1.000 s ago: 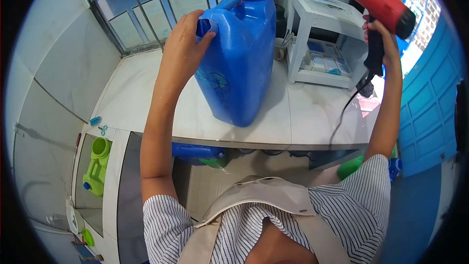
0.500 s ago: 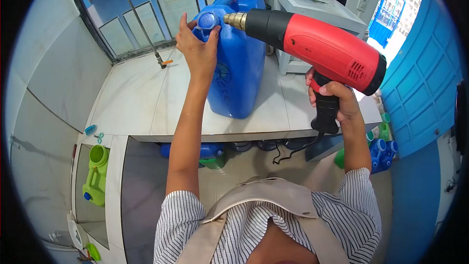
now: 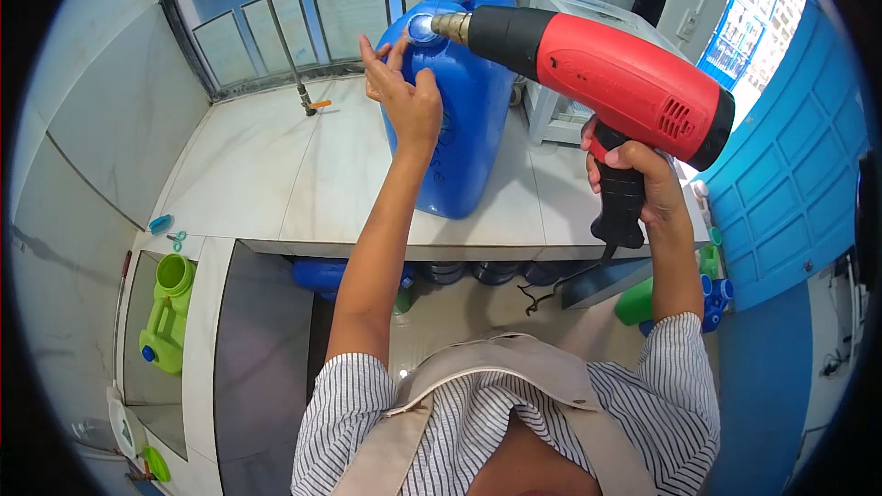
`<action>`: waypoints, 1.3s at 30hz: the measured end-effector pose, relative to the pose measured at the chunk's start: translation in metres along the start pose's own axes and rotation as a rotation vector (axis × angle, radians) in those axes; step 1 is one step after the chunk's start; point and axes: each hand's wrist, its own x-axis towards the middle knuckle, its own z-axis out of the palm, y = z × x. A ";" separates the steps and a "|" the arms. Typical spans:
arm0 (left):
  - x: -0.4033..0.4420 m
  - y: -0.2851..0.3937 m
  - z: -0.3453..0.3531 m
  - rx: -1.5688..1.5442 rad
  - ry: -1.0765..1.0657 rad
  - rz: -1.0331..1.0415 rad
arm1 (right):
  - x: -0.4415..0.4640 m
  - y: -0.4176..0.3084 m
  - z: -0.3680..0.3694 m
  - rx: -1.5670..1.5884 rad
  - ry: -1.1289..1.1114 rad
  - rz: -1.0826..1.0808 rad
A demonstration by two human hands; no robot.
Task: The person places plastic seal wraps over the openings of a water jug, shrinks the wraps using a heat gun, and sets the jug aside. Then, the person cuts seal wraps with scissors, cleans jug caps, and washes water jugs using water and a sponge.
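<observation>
A large blue jerrycan (image 3: pixel 467 142) stands upright on the tiled counter, with handwriting on its side. Its small spout cap (image 3: pixel 424 29) faces me and looks covered by clear film. My right hand (image 3: pixel 634 174) is wrapped round the black handle of a red heat gun (image 3: pixel 634 83), a finger at the red trigger. The gun's metal nozzle points left, right beside the cap. My left hand (image 3: pixel 404 96) is at the jerrycan's left side with fingers apart, one fingertip close to the cap; whether it touches, I cannot tell.
The white tiled counter (image 3: pixel 248 174) carries a tap with an orange handle (image 3: pixel 319 106), small scissors (image 3: pixel 176 240) and a white-framed stand (image 3: pixel 551 115). A green jug (image 3: pixel 168 321) sits in the recess at left. The gun's cord (image 3: pixel 560 281) hangs below the counter. A blue door (image 3: pixel 781 165) is at right.
My left hand has loosened from around the cap and dropped slightly, its fingers now more spread. The heat gun's nozzle is still beside the cap. The whole view has shifted a little.
</observation>
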 end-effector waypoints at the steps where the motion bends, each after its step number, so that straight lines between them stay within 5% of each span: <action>1: -0.001 0.001 0.000 -0.012 -0.027 -0.011 | -0.001 -0.001 0.003 -0.002 0.000 0.000; 12: -0.003 -0.001 -0.003 0.129 -0.126 0.093 | -0.009 0.004 -0.003 0.006 -0.022 0.056; 18: -0.005 0.007 -0.003 0.529 -0.213 0.171 | 0.009 -0.003 -0.003 0.043 -0.002 0.012; 23: 0.001 0.012 0.000 0.594 -0.021 0.195 | 0.026 -0.015 -0.024 0.038 -0.014 -0.020; 25: 0.010 0.009 0.002 0.633 -0.109 0.277 | 0.033 -0.022 -0.045 0.013 -0.030 -0.045; 29: 0.029 0.014 -0.005 0.760 -0.298 0.396 | 0.085 -0.035 -0.122 -0.403 0.234 -0.164; 33: 0.065 0.037 0.018 0.794 -0.223 0.469 | 0.195 -0.041 -0.206 -1.110 0.336 -0.211; 36: 0.103 0.043 0.064 0.856 -0.482 0.269 | 0.279 -0.026 -0.247 -1.489 0.220 -0.074; 38: 0.135 0.031 0.087 1.136 -0.986 0.076 | 0.321 0.001 -0.271 -1.744 0.215 -0.088; 39: 0.145 0.017 0.095 1.140 -1.040 0.062 | 0.329 0.010 -0.273 -1.789 0.209 -0.044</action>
